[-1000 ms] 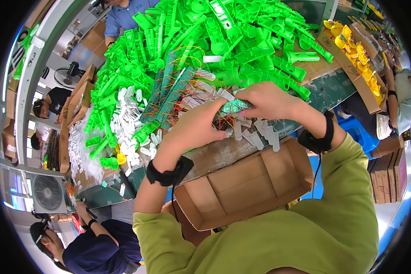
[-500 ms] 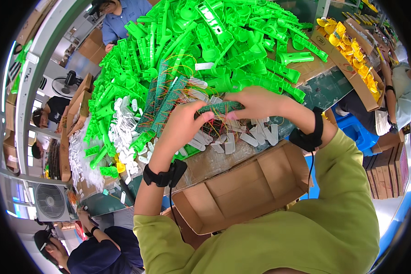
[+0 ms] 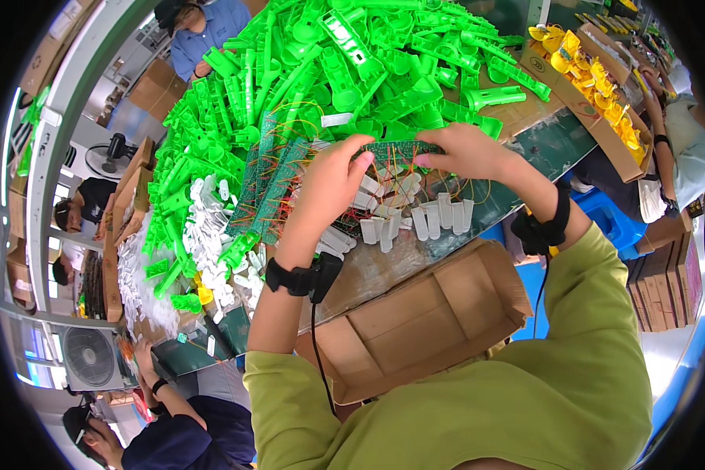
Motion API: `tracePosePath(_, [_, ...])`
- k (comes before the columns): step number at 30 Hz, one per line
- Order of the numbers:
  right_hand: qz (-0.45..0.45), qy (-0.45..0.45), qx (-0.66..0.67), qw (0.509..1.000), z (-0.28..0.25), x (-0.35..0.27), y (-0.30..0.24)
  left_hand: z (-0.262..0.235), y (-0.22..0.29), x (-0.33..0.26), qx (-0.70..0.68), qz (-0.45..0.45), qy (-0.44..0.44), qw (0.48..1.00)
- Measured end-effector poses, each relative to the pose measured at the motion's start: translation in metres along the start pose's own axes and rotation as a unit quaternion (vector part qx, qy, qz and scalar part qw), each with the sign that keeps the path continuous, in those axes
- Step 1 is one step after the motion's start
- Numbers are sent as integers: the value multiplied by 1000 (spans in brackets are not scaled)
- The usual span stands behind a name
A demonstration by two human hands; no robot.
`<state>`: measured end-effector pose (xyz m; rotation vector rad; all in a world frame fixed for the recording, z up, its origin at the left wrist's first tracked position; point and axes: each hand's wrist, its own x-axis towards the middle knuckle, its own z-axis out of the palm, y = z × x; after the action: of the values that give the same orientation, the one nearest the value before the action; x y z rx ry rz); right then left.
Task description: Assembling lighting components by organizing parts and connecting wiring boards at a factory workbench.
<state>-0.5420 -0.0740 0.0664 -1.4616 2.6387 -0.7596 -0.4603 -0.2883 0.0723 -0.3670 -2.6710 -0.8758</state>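
A long green circuit board strip (image 3: 396,149) is stretched level between my two hands, with thin red and yellow wires trailing down from it. My left hand (image 3: 327,178) pinches its left end between thumb and fingers. At the other end my right hand (image 3: 466,151) grips it in the same way. White plastic tabs (image 3: 428,220) lie or hang below the strip, at the wires' lower ends. More wired board strips (image 3: 277,196) lie just left of my left hand, on the pile.
A large heap of green plastic shells (image 3: 345,70) covers the far bench. White parts (image 3: 204,227) are piled at left. An open cardboard box (image 3: 415,325) sits in front of me; a carton of yellow parts (image 3: 595,86) stands far right. Other people work around the bench.
The board strip has moved up and away from me, with both hands on it. My hands are slightly farther apart, and more wires and white tabs show beneath the strip.
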Motion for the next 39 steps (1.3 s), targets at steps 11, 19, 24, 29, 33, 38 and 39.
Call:
tracePosePath(11, [135, 47, -25, 989, 24, -12, 15, 58, 9, 32, 229, -94, 55, 967])
tracePosePath(19, [58, 29, 30, 997, 5, -29, 25, 41, 9, 23, 80, 141, 79, 984])
tracePosePath(24, [75, 123, 29, 989, 13, -20, 15, 56, 9, 20, -219, -64, -55, 972])
tracePosePath(29, [106, 130, -6, 986, 19, -13, 8, 46, 8, 19, -150, -110, -71, 980])
tracePosePath(33, [164, 143, -75, 973, 41, -2, 2, 70, 16, 20, 173, -180, 2, 968])
tracePosePath(38, [132, 122, -36, 983, 24, -15, 18, 64, 18, 18, 104, -99, 27, 989])
tracePosePath(39, [114, 91, 3, 989, 20, -18, 18, 61, 17, 15, 41, -24, 52, 998])
